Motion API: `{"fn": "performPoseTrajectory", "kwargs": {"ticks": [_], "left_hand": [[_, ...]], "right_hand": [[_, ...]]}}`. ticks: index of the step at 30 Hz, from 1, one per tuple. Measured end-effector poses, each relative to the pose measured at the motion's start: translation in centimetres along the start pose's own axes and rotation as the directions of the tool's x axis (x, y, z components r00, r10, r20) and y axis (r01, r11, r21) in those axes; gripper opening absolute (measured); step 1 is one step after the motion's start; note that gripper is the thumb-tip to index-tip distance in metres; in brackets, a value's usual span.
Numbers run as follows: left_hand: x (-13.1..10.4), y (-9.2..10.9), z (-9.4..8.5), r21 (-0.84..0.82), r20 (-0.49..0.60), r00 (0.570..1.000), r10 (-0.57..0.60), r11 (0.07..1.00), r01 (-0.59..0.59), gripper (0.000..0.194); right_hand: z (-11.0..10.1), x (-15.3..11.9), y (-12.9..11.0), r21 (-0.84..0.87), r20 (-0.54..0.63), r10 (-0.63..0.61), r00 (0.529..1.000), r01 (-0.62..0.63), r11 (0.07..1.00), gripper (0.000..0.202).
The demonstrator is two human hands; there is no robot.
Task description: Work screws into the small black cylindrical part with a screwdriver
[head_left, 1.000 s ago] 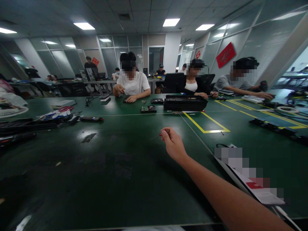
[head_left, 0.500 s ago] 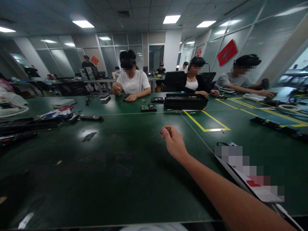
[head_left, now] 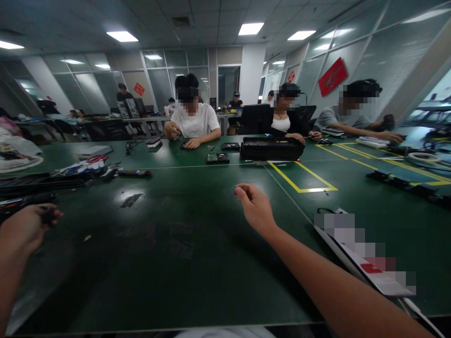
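L hand [head_left: 26, 227] at my left, fingers curled round a small dark obj [head_left: 47, 214], can't ID it. R hand [head_left: 256, 206] out front above green table [head_left: 141, 281], well apart from L, pinching a thin red-ended tool [head_left: 235, 193]; shaft too faint to make out. Blk cylindrical tool [head_left: 134, 173] lies farther off, L of ctr. Past the seam: blk unit w/ green PCB [head_left: 217, 158], long blk bin [head_left: 271, 152] on its R. Opposite, person in white shirt [head_left: 195, 122], head down.
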State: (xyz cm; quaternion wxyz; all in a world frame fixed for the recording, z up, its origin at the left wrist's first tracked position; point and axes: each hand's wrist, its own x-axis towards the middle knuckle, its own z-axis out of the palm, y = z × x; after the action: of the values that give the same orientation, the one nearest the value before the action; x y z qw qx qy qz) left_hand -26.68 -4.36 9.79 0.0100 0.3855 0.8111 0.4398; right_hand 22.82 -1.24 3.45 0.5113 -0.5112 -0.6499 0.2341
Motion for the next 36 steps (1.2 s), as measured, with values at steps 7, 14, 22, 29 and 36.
{"fn": "performPoseTrajectory", "kwargs": {"ticks": [7, 14, 22, 29, 36], "left_hand": [[-4.5, 5.8, 6.5, -0.535, 0.456, 0.89, -0.004, 0.798, 0.278, 0.016], [-12.3, 12.2, 12.9, -0.611, 0.638, 0.678, 0.364, 0.776, 0.159, 0.016], [-20.5, 14.7, 17.5, -0.447, 0.704, 0.444, 0.554, 0.832, -0.329, 0.022], [-21.6, 13.1, 19.1, -0.551, 0.638, 0.379, 0.671, 0.741, -0.384, 0.026], [-21.5, 12.7, 19.1, -0.605, 0.582, 0.428, 0.692, 0.72, -0.341, 0.033]], "right_hand": [[-0.3, 0.1, -0.2, -0.039, -0.036, -0.021, 0.999, 0.02, 0.999, 0.036], [-0.7, 0.0, -0.1, -0.04, -0.067, -0.005, 0.998, 0.002, 0.999, 0.037], [-0.7, -0.1, 0.0, 0.242, -0.124, -0.016, 0.992, 0.046, 0.969, 0.027], [-0.4, -0.5, 0.1, 0.293, -0.114, -0.081, 0.99, 0.111, 0.95, 0.023], [0.2, -0.7, 0.5, 0.205, -0.044, -0.093, 0.995, 0.1, 0.974, 0.024]]}}
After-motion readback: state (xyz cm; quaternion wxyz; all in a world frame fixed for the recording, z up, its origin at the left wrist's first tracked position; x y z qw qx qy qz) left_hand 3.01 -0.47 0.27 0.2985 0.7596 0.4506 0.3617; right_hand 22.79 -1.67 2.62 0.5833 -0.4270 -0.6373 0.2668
